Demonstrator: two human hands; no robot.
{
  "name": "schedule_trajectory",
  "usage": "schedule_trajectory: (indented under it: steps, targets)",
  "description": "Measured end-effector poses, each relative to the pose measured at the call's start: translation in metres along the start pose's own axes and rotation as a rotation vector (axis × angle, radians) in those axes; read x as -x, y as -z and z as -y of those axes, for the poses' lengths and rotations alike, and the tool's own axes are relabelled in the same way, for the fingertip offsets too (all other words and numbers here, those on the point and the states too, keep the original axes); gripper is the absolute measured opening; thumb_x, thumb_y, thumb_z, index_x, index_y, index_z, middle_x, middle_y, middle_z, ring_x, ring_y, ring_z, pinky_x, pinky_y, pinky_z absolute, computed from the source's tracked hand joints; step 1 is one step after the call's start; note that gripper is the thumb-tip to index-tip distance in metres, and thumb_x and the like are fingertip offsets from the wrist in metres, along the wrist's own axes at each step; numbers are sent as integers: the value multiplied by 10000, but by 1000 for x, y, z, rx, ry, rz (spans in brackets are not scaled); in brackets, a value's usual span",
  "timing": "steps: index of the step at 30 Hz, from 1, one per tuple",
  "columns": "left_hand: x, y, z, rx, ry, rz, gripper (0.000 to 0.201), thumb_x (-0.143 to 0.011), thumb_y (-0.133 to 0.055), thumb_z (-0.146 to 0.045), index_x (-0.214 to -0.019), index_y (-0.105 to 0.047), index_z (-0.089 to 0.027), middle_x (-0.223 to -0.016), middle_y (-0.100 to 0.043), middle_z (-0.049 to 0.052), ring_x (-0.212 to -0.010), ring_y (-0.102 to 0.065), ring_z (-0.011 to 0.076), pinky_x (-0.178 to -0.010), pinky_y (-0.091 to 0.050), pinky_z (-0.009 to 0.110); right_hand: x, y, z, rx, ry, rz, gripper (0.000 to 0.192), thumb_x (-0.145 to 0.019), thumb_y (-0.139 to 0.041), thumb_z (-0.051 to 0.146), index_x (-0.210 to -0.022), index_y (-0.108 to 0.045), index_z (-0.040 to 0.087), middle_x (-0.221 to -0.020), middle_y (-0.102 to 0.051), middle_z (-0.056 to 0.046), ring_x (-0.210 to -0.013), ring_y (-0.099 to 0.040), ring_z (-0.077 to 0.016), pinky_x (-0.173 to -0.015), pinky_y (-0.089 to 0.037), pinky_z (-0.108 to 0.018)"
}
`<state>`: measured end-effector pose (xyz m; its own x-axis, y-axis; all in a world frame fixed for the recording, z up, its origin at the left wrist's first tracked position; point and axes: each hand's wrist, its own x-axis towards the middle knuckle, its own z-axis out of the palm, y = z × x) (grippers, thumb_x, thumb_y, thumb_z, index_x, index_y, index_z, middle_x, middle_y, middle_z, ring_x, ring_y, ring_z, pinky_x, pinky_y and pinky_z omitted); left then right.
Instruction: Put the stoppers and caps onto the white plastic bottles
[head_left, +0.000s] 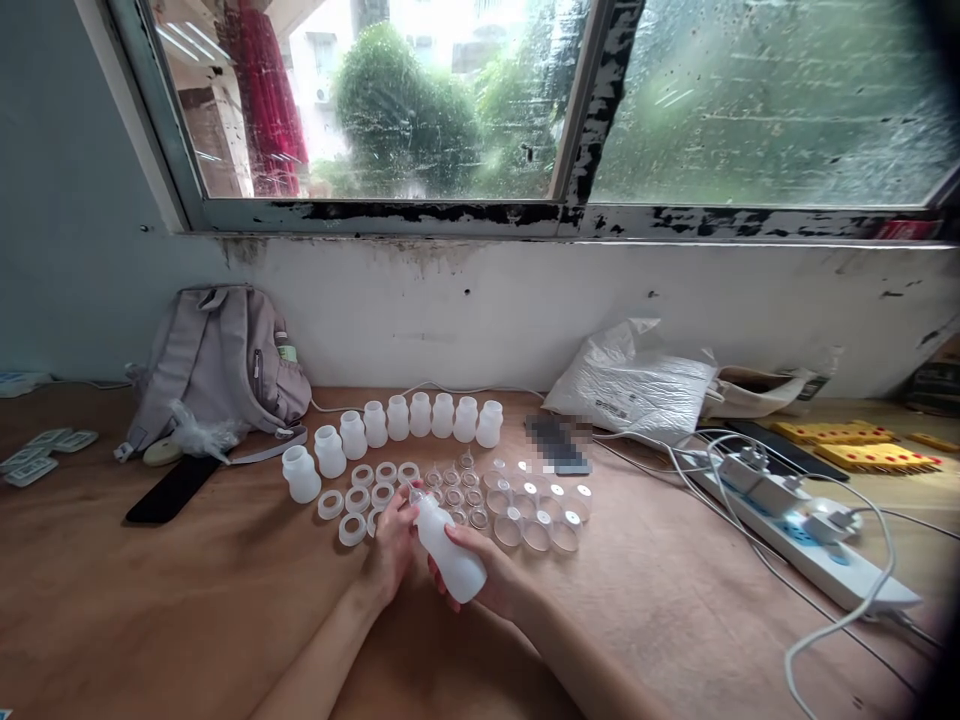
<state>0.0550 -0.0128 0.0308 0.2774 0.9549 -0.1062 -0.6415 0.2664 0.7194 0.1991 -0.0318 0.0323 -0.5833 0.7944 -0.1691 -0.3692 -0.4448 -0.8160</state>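
Note:
A translucent white baby bottle (448, 553) with a nipple at its top is held tilted above the table. My right hand (491, 572) wraps around its lower body. At the neck and collar end, my left hand (394, 545) has its fingers closed on the same bottle. Behind my hands, several open white bottle bodies (398, 418) stand upright in a curved row. White collar rings (351, 530) lie near my left hand, some partly hidden by it. Clear nipples (452, 497) sit just beyond the held bottle, and clear dome caps (536, 535) stand to their right.
A grey backpack (217, 360) and a black phone (172, 490) are at the left. On the right lie a silver mailing bag (634, 380), a white power strip (802, 545) with loose cables, and yellow pieces (874, 457). A partly blurred dark object (562, 445) lies behind the caps.

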Motion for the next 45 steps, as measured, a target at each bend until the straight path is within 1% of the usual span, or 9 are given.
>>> schedule_trajectory:
  steps: [3,8,15,22,27,30,34,40,45]
  targets:
    - [-3,2,1,53,-14,100,291,-698,-533,-318,-939,-548,-156,-786,-594,35,-737,-559,182,-667,-423,285,1,-2,2,65,-1,-32,376,-753,-511,457,-967,-488,148,-701,-558,-36,-547,-556,-137,-378,-420,-205]
    - [-2,1,6,-121,-66,15,298,-700,-595,-323,-946,-530,-168,-803,-583,29,-760,-554,178,-672,-411,271,1,-5,1,236,49,-177,397,-703,-600,401,-1005,-473,176,-708,-558,-12,-532,-549,-122,-368,-397,-179]
    - [6,-4,-6,-31,92,170,440,-690,-569,-319,-1101,-481,-188,-975,-582,76,-627,-567,168,-550,-438,289,-2,-4,-4,29,-82,-15,475,-724,-435,560,-829,-532,106,-651,-529,-40,-498,-510,-116,-362,-366,-197]
    - [6,-3,12,-21,101,-60,324,-685,-607,-320,-965,-553,-166,-930,-621,77,-855,-575,218,-739,-425,309,-2,-15,-15,715,371,-389,388,-584,-666,254,-946,-532,222,-890,-596,-35,-814,-538,-213,-713,-420,-308]
    - [12,-3,16,71,114,-38,33,-626,-539,-204,-652,-531,-185,-750,-616,26,-764,-575,191,-682,-422,291,2,-30,-16,381,177,-269,554,-542,-631,181,-1070,-470,232,-988,-565,-28,-879,-547,-215,-692,-440,-294]
    - [14,-2,14,65,58,6,26,-601,-495,-177,-602,-521,-179,-704,-583,25,-828,-539,186,-714,-412,283,5,-36,-15,176,11,-218,518,-550,-597,187,-1045,-458,249,-818,-583,-1,-615,-558,-147,-503,-421,-241]
    - [12,-3,15,56,20,26,54,-579,-484,-177,-591,-536,-174,-647,-533,22,-852,-501,184,-760,-392,285,3,-35,-20,15,-6,-160,445,-548,-560,213,-978,-450,194,-624,-545,23,-420,-482,-97,-363,-336,-188]
    - [12,-4,13,67,23,103,71,-521,-469,-181,-551,-532,-168,-596,-506,18,-745,-500,178,-754,-384,292,0,-29,-24,-34,-28,-70,484,-522,-579,220,-981,-442,146,-579,-551,12,-378,-489,-101,-335,-327,-178]
    - [14,-7,8,17,4,101,52,-555,-530,-213,-579,-555,-174,-643,-555,26,-840,-536,214,-809,-385,314,2,-30,-21,101,-64,1,559,-593,-588,340,-1078,-375,163,-573,-535,21,-376,-485,-115,-359,-350,-209]
